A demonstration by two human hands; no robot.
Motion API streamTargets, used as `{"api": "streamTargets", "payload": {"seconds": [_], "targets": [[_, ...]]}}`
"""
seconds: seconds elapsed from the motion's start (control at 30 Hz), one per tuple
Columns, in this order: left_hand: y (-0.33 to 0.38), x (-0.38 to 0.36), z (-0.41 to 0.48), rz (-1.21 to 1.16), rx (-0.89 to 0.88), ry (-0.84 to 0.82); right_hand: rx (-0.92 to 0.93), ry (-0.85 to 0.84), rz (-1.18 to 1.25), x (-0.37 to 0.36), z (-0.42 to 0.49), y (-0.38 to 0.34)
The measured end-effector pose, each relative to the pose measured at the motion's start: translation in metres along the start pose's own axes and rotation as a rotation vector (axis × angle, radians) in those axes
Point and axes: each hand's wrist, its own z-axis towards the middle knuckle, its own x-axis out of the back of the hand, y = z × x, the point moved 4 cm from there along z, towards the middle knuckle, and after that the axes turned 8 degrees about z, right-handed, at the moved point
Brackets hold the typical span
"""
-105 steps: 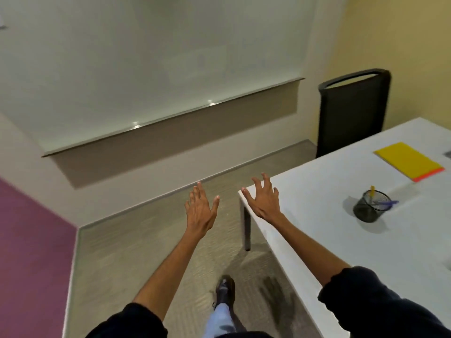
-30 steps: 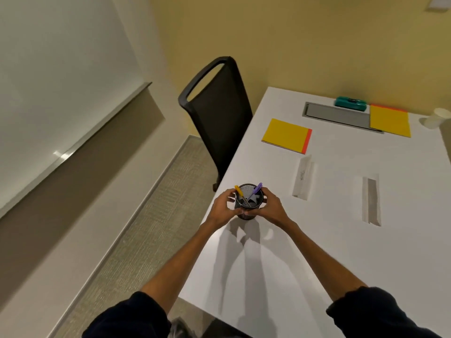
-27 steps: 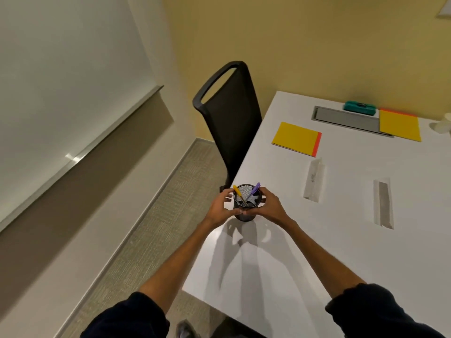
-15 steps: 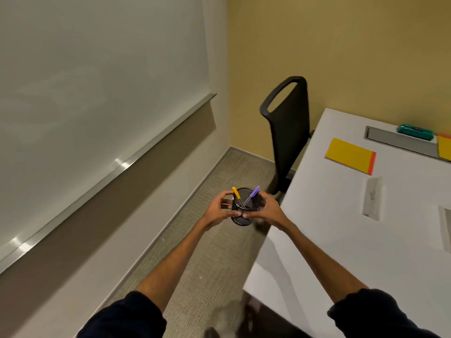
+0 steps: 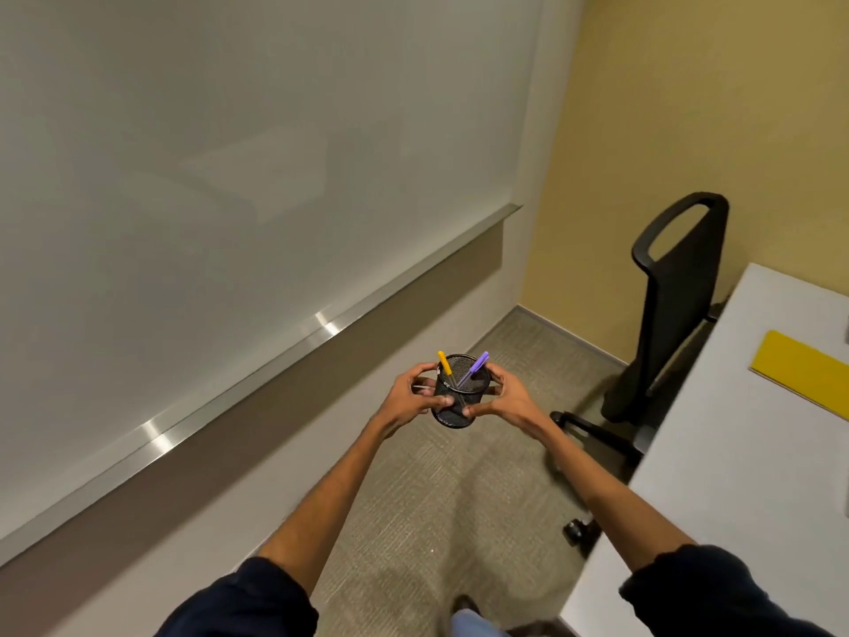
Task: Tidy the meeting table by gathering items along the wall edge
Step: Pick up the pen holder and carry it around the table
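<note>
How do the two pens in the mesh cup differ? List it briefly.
Colour: the orange pen is yellow-orange, the purple pen violet. Lean: the orange pen tilts toward the left hand, the purple pen toward the right hand. Both stand in the black mesh cup, tops above its rim.

Open carpet [image 5: 427, 508] runs center frame, btwn whiteboard ledge [image 5: 326, 325] at left & table [image 5: 735, 475] edge at right. Black chair [image 5: 680, 305] blocks right-center, just beside table.

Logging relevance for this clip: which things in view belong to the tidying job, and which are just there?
Job: pen cup held by left hand and right hand; yellow pen; purple pen; yellow folder; table.
Just there: chair; whiteboard.
</note>
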Motion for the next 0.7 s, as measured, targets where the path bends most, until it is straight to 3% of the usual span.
{"api": "streamTargets", "payload": {"seconds": [0.33,0.7], "targets": [[-0.006,0.052,0.095,-0.056,0.001,0.031,-0.001,-0.005,0.029,-0.009,0.112,-0.012],[0.052,0.074,0.249,-0.021,-0.035,-0.012,0.013,0.081,0.058,0.055,0.248,-0.055]]}}
